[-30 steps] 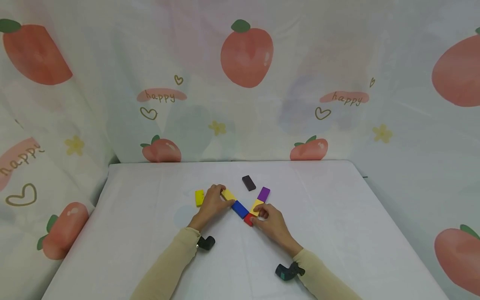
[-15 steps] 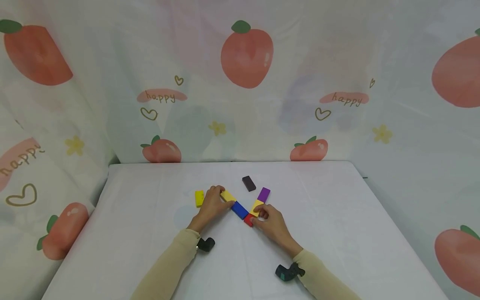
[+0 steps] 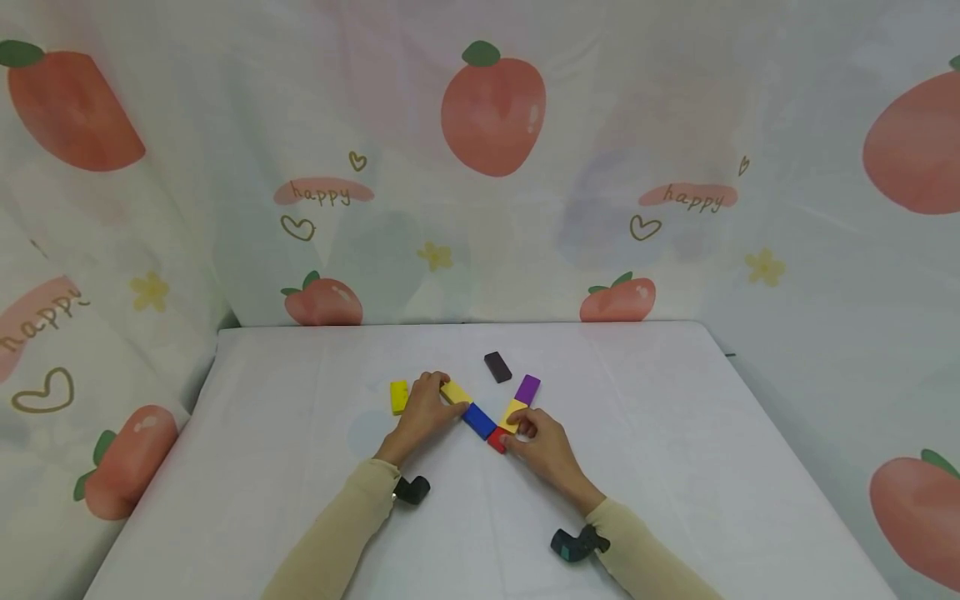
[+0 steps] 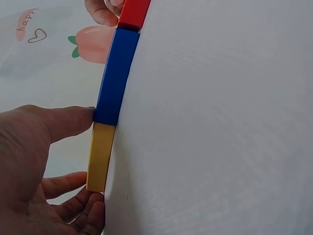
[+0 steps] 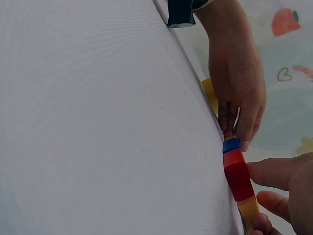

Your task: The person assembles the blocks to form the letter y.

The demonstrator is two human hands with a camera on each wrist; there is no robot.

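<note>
Flat rectangular blocks lie end to end in a V on the white table. A pale yellow block (image 3: 456, 392) and a blue block (image 3: 480, 421) form the left arm. A red block (image 3: 497, 440) is at the point, and another pale yellow block (image 3: 512, 414) and a purple block (image 3: 528, 389) run up the right. My left hand (image 3: 426, 410) grips the left yellow block, thumb at its joint with the blue block (image 4: 115, 78), fingertips at its far end. My right hand (image 3: 547, 450) has its thumb against the red block (image 5: 238, 178) and fingers on the right yellow block (image 5: 248, 211).
A dark brown block (image 3: 498, 367) lies behind the V. To the left of my left hand lies a bright yellow block (image 3: 399, 397). The white table (image 3: 285, 433) ends at a fruit-printed curtain (image 3: 495, 233). Black wrist cameras (image 3: 579, 543) sit at both sleeves.
</note>
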